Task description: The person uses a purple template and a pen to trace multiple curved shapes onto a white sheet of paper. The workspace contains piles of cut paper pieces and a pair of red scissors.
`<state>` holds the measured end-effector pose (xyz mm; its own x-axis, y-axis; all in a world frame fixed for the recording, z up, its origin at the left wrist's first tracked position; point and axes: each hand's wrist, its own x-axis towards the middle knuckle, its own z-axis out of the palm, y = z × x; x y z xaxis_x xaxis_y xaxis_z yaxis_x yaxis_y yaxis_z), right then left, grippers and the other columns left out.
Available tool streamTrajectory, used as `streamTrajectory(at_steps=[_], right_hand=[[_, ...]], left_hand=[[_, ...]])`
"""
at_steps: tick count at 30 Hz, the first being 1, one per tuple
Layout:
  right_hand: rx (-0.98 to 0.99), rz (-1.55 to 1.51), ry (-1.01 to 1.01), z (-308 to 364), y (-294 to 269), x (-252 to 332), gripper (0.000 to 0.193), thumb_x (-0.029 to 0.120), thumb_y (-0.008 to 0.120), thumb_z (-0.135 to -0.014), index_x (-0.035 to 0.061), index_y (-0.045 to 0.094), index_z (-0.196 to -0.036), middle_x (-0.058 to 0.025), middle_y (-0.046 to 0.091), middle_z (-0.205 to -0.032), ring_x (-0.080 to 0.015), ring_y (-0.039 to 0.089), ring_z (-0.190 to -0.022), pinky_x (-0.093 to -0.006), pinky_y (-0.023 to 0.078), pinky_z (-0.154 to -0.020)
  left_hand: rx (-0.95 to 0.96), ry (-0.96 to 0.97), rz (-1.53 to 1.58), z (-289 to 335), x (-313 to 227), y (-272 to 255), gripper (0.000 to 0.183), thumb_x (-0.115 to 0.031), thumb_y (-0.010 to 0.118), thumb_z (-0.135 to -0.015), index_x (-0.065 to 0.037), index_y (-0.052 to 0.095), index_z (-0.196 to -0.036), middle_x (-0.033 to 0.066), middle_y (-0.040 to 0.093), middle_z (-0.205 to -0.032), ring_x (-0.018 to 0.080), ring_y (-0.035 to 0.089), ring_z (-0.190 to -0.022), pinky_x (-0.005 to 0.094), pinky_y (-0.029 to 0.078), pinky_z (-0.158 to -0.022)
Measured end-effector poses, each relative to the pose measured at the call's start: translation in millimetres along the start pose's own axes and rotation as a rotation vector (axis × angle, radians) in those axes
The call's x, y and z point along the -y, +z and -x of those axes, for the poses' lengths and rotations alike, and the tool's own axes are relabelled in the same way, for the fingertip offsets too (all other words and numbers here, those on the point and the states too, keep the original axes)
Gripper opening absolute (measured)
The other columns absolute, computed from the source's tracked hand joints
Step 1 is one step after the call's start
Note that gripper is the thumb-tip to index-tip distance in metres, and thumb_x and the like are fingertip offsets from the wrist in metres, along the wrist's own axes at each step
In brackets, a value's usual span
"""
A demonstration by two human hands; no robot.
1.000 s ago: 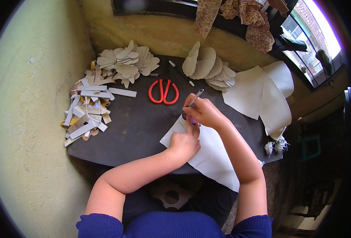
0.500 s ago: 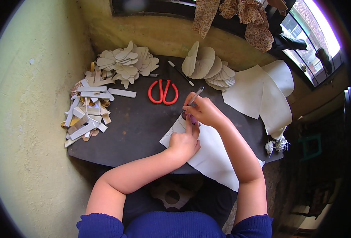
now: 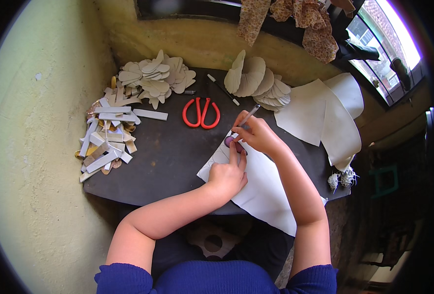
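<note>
A white sheet (image 3: pixel 263 183) lies slantwise on the dark table, its lower part hanging over the near edge. Faint curved outlines show near its left corner. Two fingers of my left hand (image 3: pixel 227 179) stretch forward and press down a small purple template (image 3: pixel 229 141) with a rounded end; the fingers cover part of it. My right hand (image 3: pixel 258 133) is closed round a slim pen (image 3: pixel 250 113), its tip down by the template's upper right edge. Beyond my hands lie scissors with red handles (image 3: pixel 201 113), their blades not visible.
At the left are piled pale strips (image 3: pixel 110 139); behind them is a heap of petal-shaped cutouts (image 3: pixel 153 76). Rounded pieces (image 3: pixel 256 81) stack at the back, beside a black-and-white marker (image 3: pixel 223 90). Large white sheets (image 3: pixel 320 115) and tangled white bits (image 3: pixel 342 180) lie right.
My right hand has shifted slightly to the right and up with the pen, uncovering more of the purple template. My left hand stays in place.
</note>
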<state>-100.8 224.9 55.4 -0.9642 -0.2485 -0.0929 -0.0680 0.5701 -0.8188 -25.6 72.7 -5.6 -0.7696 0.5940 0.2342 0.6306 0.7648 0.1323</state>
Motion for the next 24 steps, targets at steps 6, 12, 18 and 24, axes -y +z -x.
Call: streamTrajectory(at_steps=[6, 12, 18, 24], right_hand=[[0.022, -0.027, 0.049, 4.9, -2.9, 3.5, 0.014, 0.013, 0.060, -0.096, 0.0027, 0.052, -0.102, -0.0142, 0.069, -0.092, -0.0214, 0.073, -0.076, -0.0347, 0.052, -0.063], [0.004, 0.004, 0.072, 11.1, -3.8, 8.6, 0.015, 0.013, 0.061, -0.095, 0.0027, 0.052, -0.102, -0.0144, 0.069, -0.091, -0.0221, 0.073, -0.075, -0.0353, 0.052, -0.065], [-0.035, 0.086, 0.038, 33.9, -10.3, 4.6, 0.015, 0.011, 0.063, -0.094, 0.0009, 0.053, -0.099, -0.0133, 0.068, -0.086, -0.0190, 0.071, -0.074, -0.0322, 0.053, -0.068], [-0.384, -0.165, -0.126, 94.7, -14.1, -22.8, 0.013, 0.005, 0.064, -0.093, 0.0003, 0.053, -0.098, -0.0110, 0.068, -0.084, -0.0167, 0.068, -0.075, -0.0295, 0.054, -0.069]], left_hand=[[-0.003, 0.005, -0.008, -0.1, 0.3, -0.3, 0.063, -0.040, 0.061, -0.084, -0.006, 0.054, -0.136, 0.0356, 0.046, -0.137, 0.0242, 0.067, -0.052, 0.0372, 0.055, -0.049], [0.008, 0.008, -0.003, 0.1, 0.9, -1.8, 0.063, -0.040, 0.061, -0.084, -0.005, 0.053, -0.136, 0.0356, 0.047, -0.136, 0.0250, 0.067, -0.053, 0.0374, 0.055, -0.048], [0.034, 0.005, 0.012, -0.2, 1.1, -2.8, 0.062, -0.040, 0.061, -0.084, -0.006, 0.054, -0.135, 0.0359, 0.047, -0.135, 0.0261, 0.067, -0.053, 0.0375, 0.055, -0.047], [0.107, -0.017, 0.166, -20.6, 17.3, -7.7, 0.039, -0.033, 0.064, -0.083, -0.010, 0.061, -0.115, 0.0195, 0.057, -0.120, 0.0318, 0.069, -0.070, 0.0443, 0.057, -0.063]])
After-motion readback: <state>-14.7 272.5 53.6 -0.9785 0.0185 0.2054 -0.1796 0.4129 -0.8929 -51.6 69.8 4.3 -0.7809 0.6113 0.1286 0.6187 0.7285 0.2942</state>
